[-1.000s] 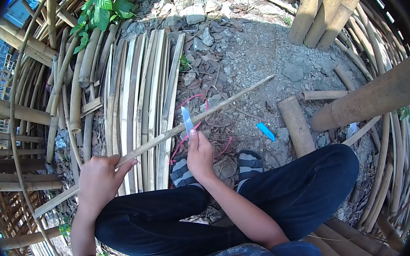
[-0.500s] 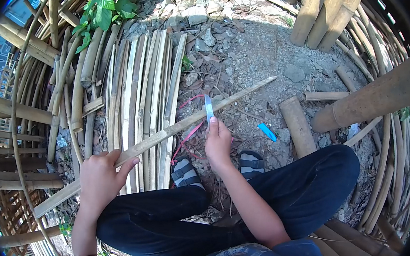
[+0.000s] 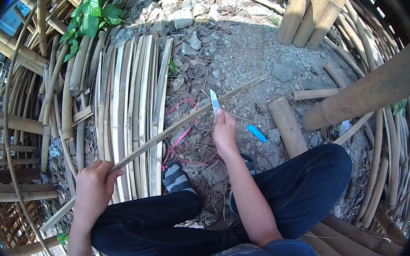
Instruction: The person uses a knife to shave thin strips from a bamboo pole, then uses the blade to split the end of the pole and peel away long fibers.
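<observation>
A long bamboo strip (image 3: 157,138) runs slantwise from the lower left up to the middle of the view. My left hand (image 3: 94,186) is wrapped round its lower part, beside my knee. In my right hand (image 3: 225,132) is a knife (image 3: 214,101), its handle hidden in my fingers and its pale blade pointing up. The blade lies against or just over the strip; contact is hard to tell. Beneath the strip, a pink cord (image 3: 179,138) lies loosely on the ground near my sandalled foot (image 3: 178,177).
Split bamboo strips (image 3: 136,96) lie side by side on the left. A blue knife sheath or similar piece (image 3: 256,133) rests on the ground, near a cut bamboo piece (image 3: 287,123). A thick bamboo post (image 3: 366,94) leans at right. A leafy plant (image 3: 91,13) grows at upper left.
The strip has turned so a narrower side shows. My right hand with the knife has shifted slightly right, relative to the strip. The whole view has moved a little.
</observation>
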Available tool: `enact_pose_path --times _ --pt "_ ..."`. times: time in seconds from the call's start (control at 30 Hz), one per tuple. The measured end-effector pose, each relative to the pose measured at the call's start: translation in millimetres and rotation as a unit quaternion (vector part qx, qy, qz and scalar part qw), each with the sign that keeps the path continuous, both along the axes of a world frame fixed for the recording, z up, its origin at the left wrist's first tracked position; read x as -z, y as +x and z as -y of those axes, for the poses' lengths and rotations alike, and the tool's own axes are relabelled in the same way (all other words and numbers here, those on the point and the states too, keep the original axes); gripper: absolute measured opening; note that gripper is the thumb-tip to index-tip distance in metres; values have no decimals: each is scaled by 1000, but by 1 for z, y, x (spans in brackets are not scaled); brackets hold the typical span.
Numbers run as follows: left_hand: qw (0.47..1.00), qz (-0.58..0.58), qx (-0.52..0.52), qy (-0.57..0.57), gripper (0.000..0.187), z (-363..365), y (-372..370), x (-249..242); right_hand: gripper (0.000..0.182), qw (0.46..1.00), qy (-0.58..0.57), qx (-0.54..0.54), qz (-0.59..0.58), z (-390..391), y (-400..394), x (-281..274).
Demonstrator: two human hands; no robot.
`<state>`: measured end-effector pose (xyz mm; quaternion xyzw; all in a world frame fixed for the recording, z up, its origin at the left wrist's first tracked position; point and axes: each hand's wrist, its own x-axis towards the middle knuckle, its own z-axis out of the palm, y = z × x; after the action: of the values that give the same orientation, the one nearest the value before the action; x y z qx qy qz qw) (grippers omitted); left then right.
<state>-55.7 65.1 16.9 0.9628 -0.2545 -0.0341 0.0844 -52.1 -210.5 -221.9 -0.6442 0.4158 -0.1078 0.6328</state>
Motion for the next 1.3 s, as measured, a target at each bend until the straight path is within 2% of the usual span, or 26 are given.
enact_pose_path --times 0.07,0.17,0.23,0.33,0.47,0.53,0.57,0.63,0.73,0.83,0.97,1.1,1.2,1.23,1.3 --pt "1000 -2 3 -2 18 1 1 -1 43 998 -47 -28 -16 -7 1 -1" --pt "1000 -6 3 -4 16 1 3 -1 43 999 -43 -25 17 -24 2 5" --pt "1000 -7 4 -5 15 1 2 -1 43 999 -46 -27 10 -35 -4 -8" --pt "1000 -4 2 -4 14 2 3 -2 42 991 -83 -91 60 -57 -15 -29" --pt "1000 -16 -1 -13 15 0 2 -3 38 988 -80 -124 49 -77 -27 -63" --pt "1000 -14 -4 -4 15 -1 2 -6 40 985 -7 -166 44 -67 -27 -60" --pt "1000 -14 -8 -5 15 -2 1 -6 40 985 -7 -167 44 -60 -24 -53" --pt "1000 -16 -14 -7 15 -2 -1 -5 40 992 87 -53 74 -42 -12 -26" --pt "1000 -4 -15 1 16 -2 -2 -5 40 999 -14 -17 31 -5 4 7" --pt "1000 -1 -14 0 18 -2 -2 -5 43 999 -27 -28 -4 8 8 6" --pt "1000 0 -17 -1 18 0 -1 -6 43 994 -77 -80 -7 -10 9 0" --pt "1000 6 -12 -4 17 2 0 -6 40 982 -105 -157 -9 -39 -9 -62" --pt "1000 6 -12 -12 16 2 -1 -6 41 972 -96 -214 8 -48 -21 -72" --pt "1000 7 -11 -12 16 3 -1 -7 41 972 -96 -213 9 -43 -19 -66" --pt "1000 9 -23 -4 15 3 -4 -9 41 992 -68 -109 7 -18 -11 -42"
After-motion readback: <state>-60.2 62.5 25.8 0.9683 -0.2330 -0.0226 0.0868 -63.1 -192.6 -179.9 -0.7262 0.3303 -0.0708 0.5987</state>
